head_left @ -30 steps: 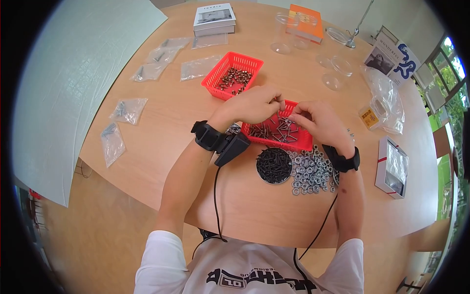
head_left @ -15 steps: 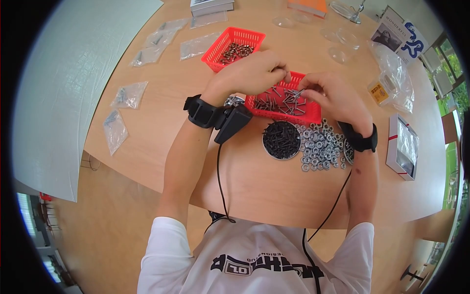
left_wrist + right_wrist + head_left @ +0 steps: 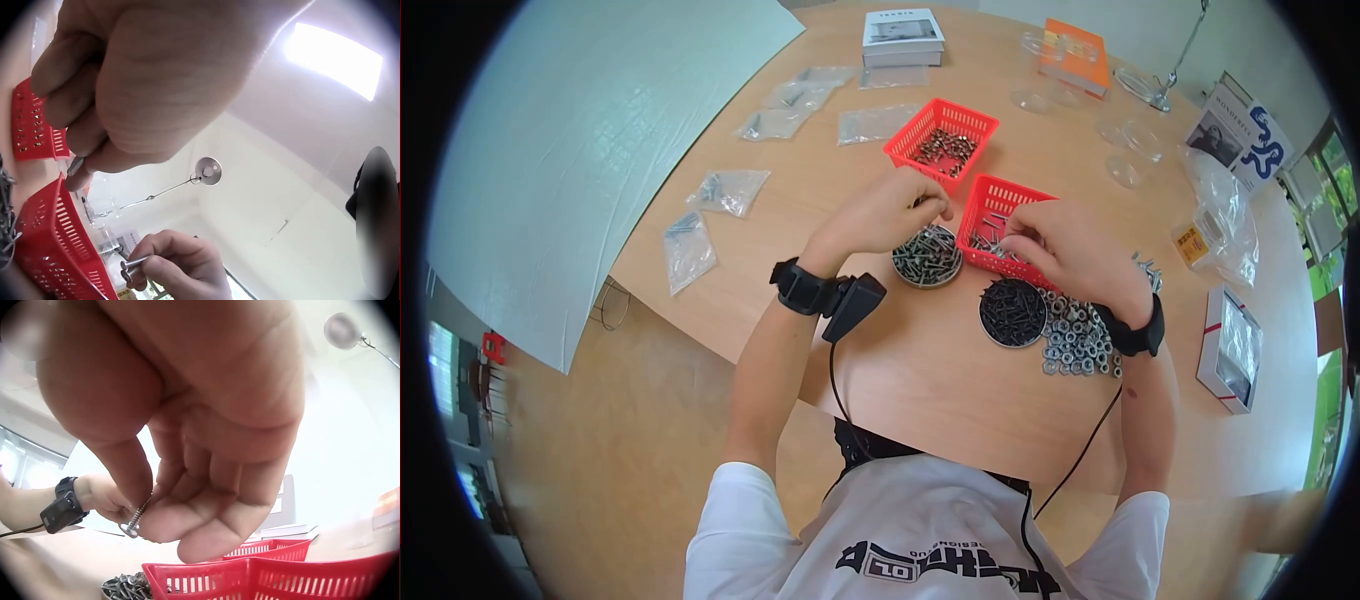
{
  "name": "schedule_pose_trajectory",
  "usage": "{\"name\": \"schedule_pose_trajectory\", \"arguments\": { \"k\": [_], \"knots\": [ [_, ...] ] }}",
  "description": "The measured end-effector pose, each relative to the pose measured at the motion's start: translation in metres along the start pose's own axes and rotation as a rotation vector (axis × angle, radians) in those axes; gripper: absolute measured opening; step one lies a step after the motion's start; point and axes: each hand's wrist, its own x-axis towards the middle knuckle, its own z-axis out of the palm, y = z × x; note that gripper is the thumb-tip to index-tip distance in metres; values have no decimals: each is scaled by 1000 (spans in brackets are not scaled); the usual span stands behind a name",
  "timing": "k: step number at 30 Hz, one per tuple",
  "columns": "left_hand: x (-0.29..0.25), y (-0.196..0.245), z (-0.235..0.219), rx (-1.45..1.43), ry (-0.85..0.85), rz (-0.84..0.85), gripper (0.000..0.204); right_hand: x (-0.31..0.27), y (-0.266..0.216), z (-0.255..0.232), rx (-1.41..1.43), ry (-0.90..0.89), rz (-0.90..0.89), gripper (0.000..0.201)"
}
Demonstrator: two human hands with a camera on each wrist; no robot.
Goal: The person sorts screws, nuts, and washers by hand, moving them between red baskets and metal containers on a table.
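Note:
My left hand [image 3: 890,212] is above the rear edge of a round dish of grey screws [image 3: 927,257]. In the left wrist view, that hand [image 3: 144,87] pinches a small metal piece [image 3: 75,165], apparently a screw, between thumb and finger. My right hand [image 3: 1075,245] is over the nearer red basket [image 3: 998,190], which holds loose silver screws [image 3: 990,236]. Its thumb and fingers pinch screws [image 3: 133,262], heads outward, in the left wrist view; one threaded screw [image 3: 139,519] shows in the right wrist view.
Behind stands another red basket [image 3: 908,140] with brownish fasteners. A dish of black screws [image 3: 1012,312] and loose nuts [image 3: 1080,340] lie nearer me. Small bags [image 3: 690,252] are at left; a box [image 3: 1232,348] and clear plastic packaging [image 3: 1226,205] are at right.
My left hand has moved left, away from the nearer basket to the dish of grey screws, which is now largely uncovered. My right hand remains over the basket. The head view has shifted.

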Motion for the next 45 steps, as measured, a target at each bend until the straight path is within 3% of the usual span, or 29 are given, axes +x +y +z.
{"name": "schedule_pose_trajectory", "arguments": {
  "k": [2, 6, 9, 12, 15, 21, 28, 42, 45],
  "knots": [
    [-8, -16, 5, -36, 39, -23, 22, 12, -7, 6, -32, -18, -30, 18],
    [-20, -34, 10, -94, -58, -97, 22, 33, -7, 29, -24, -40, -85, 17],
    [-22, -53, 17, -65, -29, 16, 20, 42, -9, 42, -86, -124, -88, 13],
    [-25, -62, 24, -43, -17, -30, 17, 47, -15, 49, -66, -158, -86, 10],
    [-29, -57, 17, -27, -68, -104, 17, 50, -14, 53, -111, -156, -134, 10],
    [-32, -61, 15, -88, -39, -66, 16, 64, -15, 54, -207, -219, -172, 16],
    [-29, -72, 18, -139, 90, -51, 16, 81, -12, 62, -250, -332, -162, 23],
    [-23, -80, 24, -266, 224, 7, 19, 78, -8, 53, -62, -182, -106, 16],
    [-23, -73, 17, -196, 179, -104, 21, 77, -10, 50, -64, -209, -125, 10]
  ]
}}
